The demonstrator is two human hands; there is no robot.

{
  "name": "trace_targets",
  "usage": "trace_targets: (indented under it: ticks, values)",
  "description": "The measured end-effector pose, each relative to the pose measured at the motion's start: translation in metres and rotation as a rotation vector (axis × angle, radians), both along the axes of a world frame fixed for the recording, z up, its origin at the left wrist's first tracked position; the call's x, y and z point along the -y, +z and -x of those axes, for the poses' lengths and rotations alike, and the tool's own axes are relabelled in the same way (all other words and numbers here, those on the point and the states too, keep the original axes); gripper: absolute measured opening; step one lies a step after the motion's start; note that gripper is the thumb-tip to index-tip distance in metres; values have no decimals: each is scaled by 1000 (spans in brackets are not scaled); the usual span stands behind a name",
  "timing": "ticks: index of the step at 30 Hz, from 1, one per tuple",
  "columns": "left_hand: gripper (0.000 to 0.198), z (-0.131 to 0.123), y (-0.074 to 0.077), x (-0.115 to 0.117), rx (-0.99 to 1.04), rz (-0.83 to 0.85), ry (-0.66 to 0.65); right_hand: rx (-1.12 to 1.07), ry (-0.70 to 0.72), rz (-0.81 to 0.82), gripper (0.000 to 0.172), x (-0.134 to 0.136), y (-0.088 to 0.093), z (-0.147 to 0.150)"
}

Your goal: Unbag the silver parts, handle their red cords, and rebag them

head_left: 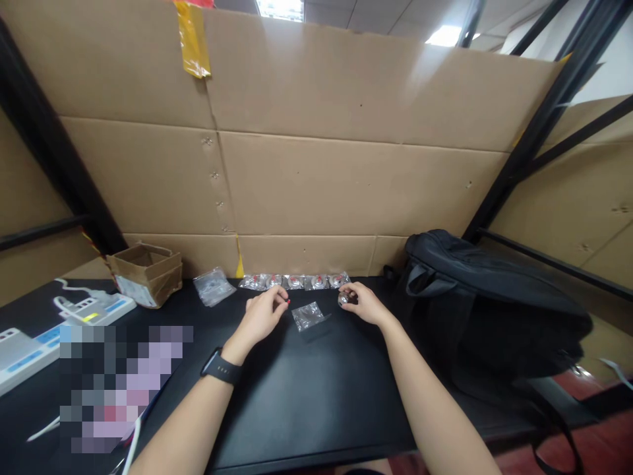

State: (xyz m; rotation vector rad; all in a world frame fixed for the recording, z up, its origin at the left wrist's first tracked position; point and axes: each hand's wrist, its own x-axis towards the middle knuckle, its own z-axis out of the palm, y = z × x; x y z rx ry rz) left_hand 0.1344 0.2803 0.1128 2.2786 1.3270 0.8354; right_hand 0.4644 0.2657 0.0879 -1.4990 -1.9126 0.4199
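Observation:
My left hand (pixel 263 315), with a dark watch on its wrist, pinches a small red piece (pixel 288 301) between thumb and fingertips. In my right hand (pixel 366 303) is a small round silvery object (pixel 343 299), gripped at its edge by the fingers; its exact kind is too small to tell. Between the hands a clear plastic bag (pixel 307 316) lies flat on the black table. Just beyond them, a row of several clear bags (pixel 295 282) runs along the cardboard wall, each with a round silvery item and a bit of red inside.
More clear bags (pixel 213 287) lie stacked at the left, beside an open cardboard box (pixel 146 270). A white power strip (pixel 44 343) with plugs and a blurred-out item (pixel 126 389) occupy the left side. A black backpack (pixel 489 316) fills the right side.

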Motion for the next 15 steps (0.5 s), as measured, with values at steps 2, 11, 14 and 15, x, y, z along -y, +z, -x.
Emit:
trace_targets:
  ticks: [2,11,14,15]
  values:
    - [31,-7,0,3,145,37,-99,-158,17,-6,43,4,5,6]
    - [21,-30,-9,9,490,140,-236,-651,281,27,46,33,34,61]
    - [18,-29,-10,8,436,107,-144,-686,316,61,48,38,36,70]
    - [18,-29,-9,8,434,115,-126,-687,324,71,47,38,35,71]
